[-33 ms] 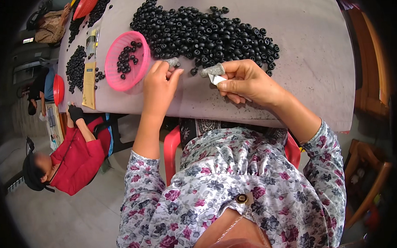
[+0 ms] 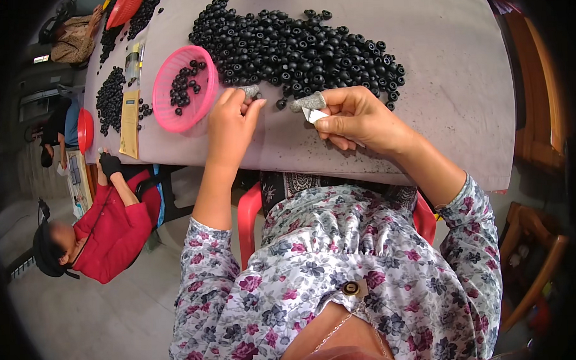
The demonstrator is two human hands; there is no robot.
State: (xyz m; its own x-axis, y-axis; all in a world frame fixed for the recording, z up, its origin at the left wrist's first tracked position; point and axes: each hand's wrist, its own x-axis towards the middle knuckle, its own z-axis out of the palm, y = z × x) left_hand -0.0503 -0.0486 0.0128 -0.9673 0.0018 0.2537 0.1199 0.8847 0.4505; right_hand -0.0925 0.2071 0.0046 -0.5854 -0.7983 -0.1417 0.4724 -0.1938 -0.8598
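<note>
Nothing has visibly moved: right hand (image 2: 359,121) pinches a white scrap (image 2: 315,115); curled left hand (image 2: 231,121) (whether grasping, one cannot tell) is nearer the pink basket (image 2: 162,100); black beads (image 2: 277,44) lie on the far side.

1 head-worn fisheye looks down, near the table (image 2: 449,60)

The table (image 2: 449,60) bears black pieces (image 2: 283,50) (plus a basket (image 2: 179,124)).

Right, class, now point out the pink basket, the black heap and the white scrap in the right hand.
Pink basket (image 2: 175,123): head view, lower wall.
Black heap (image 2: 296,47): head view, middle.
White scrap (image 2: 315,116): head view, lower face.
</note>
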